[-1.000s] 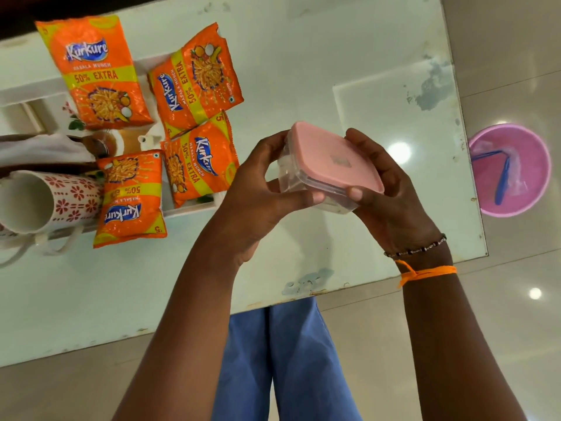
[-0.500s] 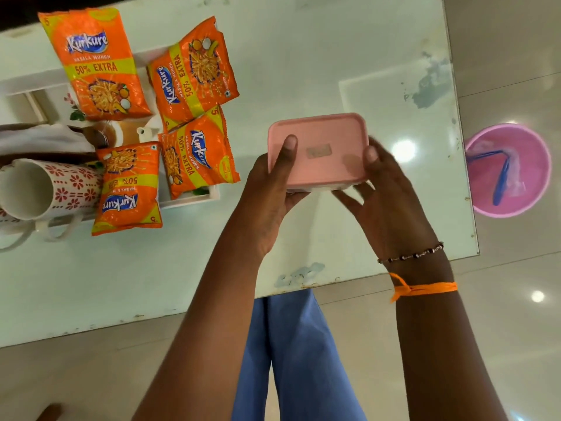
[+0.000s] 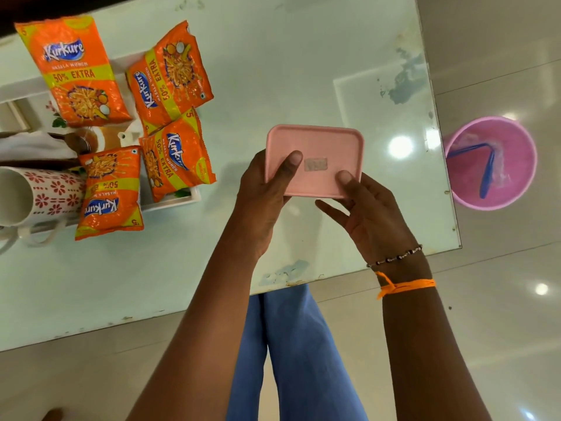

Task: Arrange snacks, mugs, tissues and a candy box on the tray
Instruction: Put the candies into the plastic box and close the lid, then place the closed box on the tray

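Note:
Both hands hold a candy box with a pink lid [image 3: 321,144] above the middle of the glass table. My left hand [image 3: 261,202] grips its left side with the thumb on the lid. My right hand [image 3: 367,211] grips its right side, thumb on the lid too. To the left stands a white tray [image 3: 173,200] with several orange Kurkure snack packets [image 3: 176,153] lying on it. A white mug with red flowers [image 3: 39,192] lies on its side at the tray's left end, next to white tissues [image 3: 27,144].
The pale glass table [image 3: 303,65] ends at its right edge near a pink bucket [image 3: 488,162] with a blue scoop on the floor. My blue-trousered legs [image 3: 291,354] show below the near table edge.
The box has turned from tilted to lid facing up and moved slightly away from me, over the table. Both hands stay on it.

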Demonstrator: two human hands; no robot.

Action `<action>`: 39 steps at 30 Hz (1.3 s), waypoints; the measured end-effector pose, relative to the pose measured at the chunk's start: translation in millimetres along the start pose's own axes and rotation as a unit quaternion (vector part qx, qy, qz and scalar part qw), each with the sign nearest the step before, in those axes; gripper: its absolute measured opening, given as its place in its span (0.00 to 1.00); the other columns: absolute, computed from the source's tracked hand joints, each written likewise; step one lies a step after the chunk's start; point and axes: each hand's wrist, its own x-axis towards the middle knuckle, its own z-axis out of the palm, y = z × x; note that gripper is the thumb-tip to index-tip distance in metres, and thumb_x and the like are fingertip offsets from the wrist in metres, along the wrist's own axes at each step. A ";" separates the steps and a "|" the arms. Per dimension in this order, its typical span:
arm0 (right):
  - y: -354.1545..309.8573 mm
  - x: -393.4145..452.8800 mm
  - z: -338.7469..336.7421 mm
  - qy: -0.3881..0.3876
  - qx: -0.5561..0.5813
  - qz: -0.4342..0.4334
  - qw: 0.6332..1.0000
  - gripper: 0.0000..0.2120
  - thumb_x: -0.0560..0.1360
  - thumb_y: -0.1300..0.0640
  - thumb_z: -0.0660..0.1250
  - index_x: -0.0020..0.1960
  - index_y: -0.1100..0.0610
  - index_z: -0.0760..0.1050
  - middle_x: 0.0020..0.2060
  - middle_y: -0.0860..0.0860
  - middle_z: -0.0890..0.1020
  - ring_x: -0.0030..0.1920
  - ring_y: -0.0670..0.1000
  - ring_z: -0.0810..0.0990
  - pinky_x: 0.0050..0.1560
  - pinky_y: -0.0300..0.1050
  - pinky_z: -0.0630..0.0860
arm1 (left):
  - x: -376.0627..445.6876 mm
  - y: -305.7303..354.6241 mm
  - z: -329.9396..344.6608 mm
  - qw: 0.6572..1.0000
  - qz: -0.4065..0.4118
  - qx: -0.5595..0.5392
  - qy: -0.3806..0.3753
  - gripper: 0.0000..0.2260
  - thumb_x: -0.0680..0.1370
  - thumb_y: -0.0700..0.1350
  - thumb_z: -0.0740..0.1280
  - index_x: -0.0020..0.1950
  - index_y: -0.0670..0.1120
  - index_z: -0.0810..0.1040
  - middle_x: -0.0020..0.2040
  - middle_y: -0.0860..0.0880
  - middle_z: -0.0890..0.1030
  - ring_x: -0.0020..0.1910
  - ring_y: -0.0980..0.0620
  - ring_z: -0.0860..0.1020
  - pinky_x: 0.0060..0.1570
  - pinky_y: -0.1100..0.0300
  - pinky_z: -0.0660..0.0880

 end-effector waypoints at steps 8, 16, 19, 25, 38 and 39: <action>-27.3 15.0 26.1 0.165 -0.149 -0.059 0.973 0.20 0.76 0.39 0.54 0.39 0.50 0.77 0.42 0.52 0.81 0.47 0.54 0.79 0.51 0.52 0.75 | -14.4 13.9 16.4 0.999 0.008 0.051 0.012 0.18 0.68 0.61 0.63 0.55 0.56 0.73 0.58 0.47 0.78 0.57 0.47 0.77 0.59 0.45 0.75; -7.6 11.9 55.2 0.256 -0.171 -0.129 0.943 0.23 0.78 0.44 0.53 0.31 0.51 0.76 0.30 0.46 0.80 0.33 0.44 0.77 0.38 0.41 0.71 | -21.4 0.0 -3.2 0.994 0.060 0.017 0.088 0.09 0.73 0.61 0.61 0.44 0.57 0.75 0.45 0.54 0.79 0.45 0.57 0.78 0.41 0.63 0.76; 3.7 7.9 77.2 0.252 -0.174 -0.132 0.943 0.24 0.79 0.46 0.53 0.30 0.52 0.77 0.29 0.48 0.79 0.33 0.48 0.76 0.38 0.42 0.70 | -27.0 -3.9 -28.8 0.991 0.079 0.004 0.105 0.08 0.73 0.59 0.63 0.42 0.56 0.75 0.40 0.58 0.78 0.36 0.66 0.77 0.32 0.72 0.73; 33.2 -11.5 143.3 0.259 -0.185 -0.139 0.938 0.24 0.76 0.42 0.52 0.28 0.49 0.77 0.28 0.47 0.80 0.30 0.46 0.77 0.36 0.41 0.71 | -49.8 3.3 -99.8 0.989 0.109 -0.029 0.095 0.03 0.74 0.52 0.66 0.41 0.56 0.75 0.35 0.67 0.80 0.37 0.73 0.76 0.32 0.79 0.69; 113.1 -31.2 372.8 0.067 -0.108 -0.138 0.982 0.15 0.79 0.64 0.52 0.54 0.52 0.73 0.54 0.54 0.77 0.59 0.59 0.74 0.64 0.65 0.68 | -79.5 31.6 -350.2 0.980 0.108 -0.117 0.116 0.14 0.69 0.47 0.62 0.54 0.56 0.66 0.57 0.49 0.76 0.56 0.51 0.75 0.60 0.46 0.71; 116.5 -26.0 386.4 0.057 -0.090 -0.129 0.986 0.17 0.77 0.67 0.50 0.56 0.55 0.73 0.54 0.55 0.77 0.58 0.58 0.74 0.63 0.64 0.68 | -76.9 35.2 -365.8 0.980 0.112 -0.116 0.115 0.13 0.69 0.46 0.62 0.52 0.55 0.66 0.56 0.49 0.76 0.56 0.51 0.74 0.60 0.47 0.71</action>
